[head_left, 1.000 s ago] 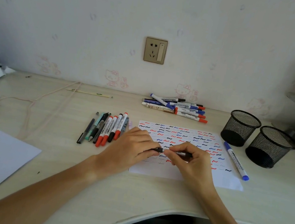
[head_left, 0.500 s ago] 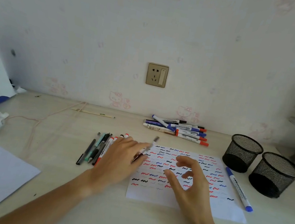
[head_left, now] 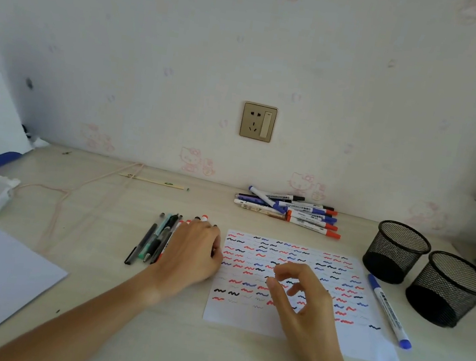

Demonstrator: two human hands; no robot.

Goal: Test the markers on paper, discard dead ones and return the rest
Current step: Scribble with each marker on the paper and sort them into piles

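The left hand (head_left: 190, 253) rests on the sorted row of markers (head_left: 158, 241) at nine o'clock of the test paper (head_left: 292, 283); whether its fingers grip one cannot be told. The right hand (head_left: 304, 306) hovers over the squiggle-filled sheet, fingers loosely curled, empty. Likely next: fetch an untested marker from the pile (head_left: 290, 210) at twelve o'clock.

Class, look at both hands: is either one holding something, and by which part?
The right hand holds nothing. The left hand rests on the row of pens; any grip cannot be told.
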